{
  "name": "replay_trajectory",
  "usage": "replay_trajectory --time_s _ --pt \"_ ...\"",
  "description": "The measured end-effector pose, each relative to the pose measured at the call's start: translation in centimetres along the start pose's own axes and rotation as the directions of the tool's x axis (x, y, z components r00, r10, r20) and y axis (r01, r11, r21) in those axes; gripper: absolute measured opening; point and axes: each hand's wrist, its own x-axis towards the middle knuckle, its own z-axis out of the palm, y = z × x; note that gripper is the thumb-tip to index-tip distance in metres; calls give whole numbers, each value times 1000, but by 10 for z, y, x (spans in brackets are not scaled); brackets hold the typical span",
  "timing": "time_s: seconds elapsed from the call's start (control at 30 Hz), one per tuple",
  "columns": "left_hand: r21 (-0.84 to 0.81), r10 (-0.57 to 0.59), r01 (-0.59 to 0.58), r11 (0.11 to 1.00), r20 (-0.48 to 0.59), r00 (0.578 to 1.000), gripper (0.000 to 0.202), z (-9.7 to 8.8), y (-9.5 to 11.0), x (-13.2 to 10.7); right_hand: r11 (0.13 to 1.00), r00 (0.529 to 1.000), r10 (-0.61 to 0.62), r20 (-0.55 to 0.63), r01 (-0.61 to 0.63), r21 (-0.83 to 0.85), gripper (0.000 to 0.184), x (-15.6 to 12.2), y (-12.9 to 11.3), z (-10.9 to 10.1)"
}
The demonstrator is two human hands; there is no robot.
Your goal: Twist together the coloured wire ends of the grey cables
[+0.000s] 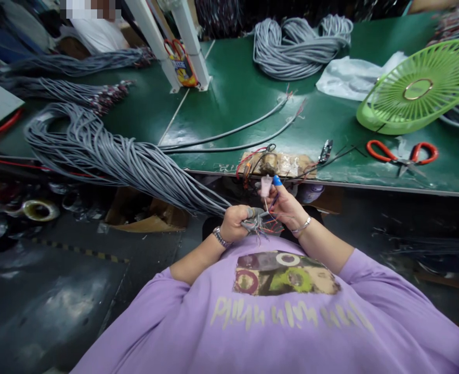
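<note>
My left hand (235, 222) is closed in a fist round the end of a thick bundle of grey cables (108, 150), which runs from the green table down to my lap. Thin coloured wires (266, 224) fan out from the bundle's stripped end between my hands. My right hand (284, 205) pinches those wires, with taped fingertips, one blue, pointing up. Both hands hover just above my purple shirt, below the table's front edge.
On the green table (233, 88) lie two loose grey cables (229, 136), a second grey coil (297, 44), a green fan (422, 85), orange-handled scissors (403, 155), a small cutter (325, 151) and a white bag (350, 78). Another person (96, 28) sits at far left.
</note>
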Motion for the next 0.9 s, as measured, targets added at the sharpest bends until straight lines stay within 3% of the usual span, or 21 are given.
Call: replay_trajectory --time_s 0.13,0.23,0.3,0.5,0.67,0.9 --pt "19 54 -54 998 13 998 31 -5 5 -13 996 996 71 -55 -68 53 59 -2 3 -6" --pt "-11 255 -255 967 10 967 28 -7 8 -24 994 993 106 -49 -104 42 56 -7 4 -12" --pt "-20 327 -328 945 -21 945 33 -7 8 -29 993 992 120 -31 -119 19 52 -11 4 -18" --pt "53 360 -356 933 -126 924 41 -2 -1 -34 963 974 202 102 -178 -205 58 -35 4 -38" --pt "119 392 -379 918 -116 913 39 1 -2 -30 919 960 235 154 -168 -356 56 -56 6 -43" --pt "152 399 -388 909 -47 916 28 0 -1 -25 860 943 289 164 -180 -478 62 -51 3 -31"
